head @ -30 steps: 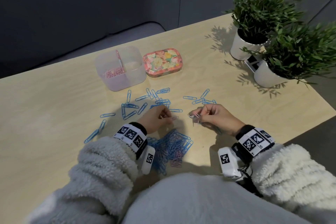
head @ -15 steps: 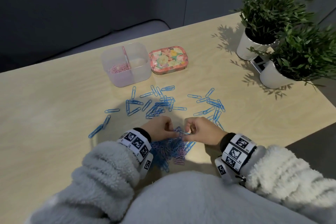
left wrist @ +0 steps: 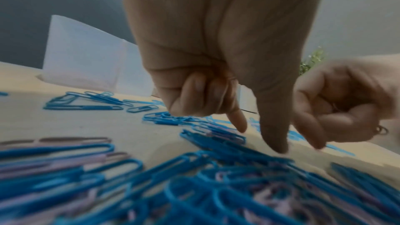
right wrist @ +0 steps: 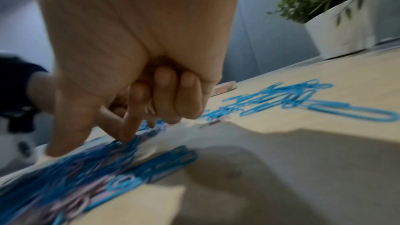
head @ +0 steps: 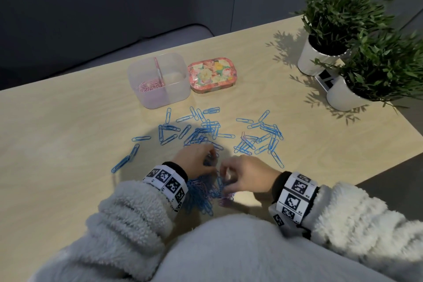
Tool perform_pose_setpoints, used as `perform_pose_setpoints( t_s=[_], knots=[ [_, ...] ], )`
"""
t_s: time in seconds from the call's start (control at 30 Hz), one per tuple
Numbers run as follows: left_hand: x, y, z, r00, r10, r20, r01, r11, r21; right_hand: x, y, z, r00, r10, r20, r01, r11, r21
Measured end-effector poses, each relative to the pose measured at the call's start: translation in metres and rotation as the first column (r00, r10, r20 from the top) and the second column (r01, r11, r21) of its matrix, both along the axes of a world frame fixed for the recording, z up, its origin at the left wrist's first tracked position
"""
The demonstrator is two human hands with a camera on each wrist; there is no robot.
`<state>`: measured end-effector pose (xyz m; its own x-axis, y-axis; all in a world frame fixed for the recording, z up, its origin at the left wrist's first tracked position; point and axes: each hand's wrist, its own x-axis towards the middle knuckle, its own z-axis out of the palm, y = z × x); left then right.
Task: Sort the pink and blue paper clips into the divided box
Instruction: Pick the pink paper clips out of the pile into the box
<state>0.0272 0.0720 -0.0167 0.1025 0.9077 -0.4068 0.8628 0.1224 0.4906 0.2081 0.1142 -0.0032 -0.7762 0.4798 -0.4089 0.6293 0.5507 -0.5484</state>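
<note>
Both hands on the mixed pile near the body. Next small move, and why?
Probably pinch one pink clip out of the mixed pile with the right hand. The left hand is also fingering that heap. The box holds pink clips on one side only, and the loose clips on the table look mostly blue.

L hand (head: 196, 161) & R hand (head: 246, 175) low, close together, fingers curled

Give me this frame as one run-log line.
both hands picking in mixed pink-and-blue paper clip pile | clear divided plastic box: pink clips left compartment only
</note>
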Motion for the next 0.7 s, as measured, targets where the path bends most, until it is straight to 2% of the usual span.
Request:
perform_pose_setpoints(
  t_s=[0.1,0.2,0.3,0.37,0.43,0.5,0.57,0.63,0.7],
  knots=[
    [0.0,-0.005,-0.003,0.999,-0.032,-0.027,0.032,0.999,-0.002,-0.001,-0.003,-0.005,0.995,0.088,0.054,-0.089,0.996,0.027],
    [-0.004,-0.006,-0.001,0.999,0.011,-0.054,-0.008,0.999,0.04,0.005,0.012,-0.009,0.996,0.059,0.06,-0.065,0.994,0.089],
    [0.0,-0.007,-0.001,0.997,0.017,-0.072,-0.01,0.995,0.095,0.013,0.028,-0.01,0.991,-0.129,-0.043,0.13,0.991,0.018],
    [0.007,-0.007,-0.001,0.998,-0.001,-0.057,0.009,0.992,0.129,0.017,0.036,-0.011,0.947,-0.293,-0.131,0.278,0.953,-0.12],
    [0.014,-0.006,-0.001,0.999,-0.03,-0.034,0.035,0.991,0.13,0.019,0.042,-0.01,0.907,-0.386,-0.169,0.358,0.917,-0.176],
    [0.02,-0.004,0.0,0.998,-0.051,-0.031,0.055,0.99,0.127,0.022,0.047,-0.013,0.888,-0.429,-0.166,0.415,0.903,-0.114],
    [0.023,-0.001,0.0,0.997,-0.062,-0.037,0.067,0.988,0.139,0.026,0.049,-0.012,0.88,-0.46,-0.118,0.465,0.885,0.019],
    [0.027,0.002,0.001,0.997,-0.069,-0.041,0.074,0.988,0.137,0.028,0.045,-0.01,0.878,-0.474,-0.072,0.479,0.864,0.154],
    [0.03,0.006,0.003,0.994,-0.086,-0.067,0.094,0.987,0.127,0.029,0.04,-0.01,0.873,-0.481,-0.079,0.486,0.847,0.215]
  ],
)
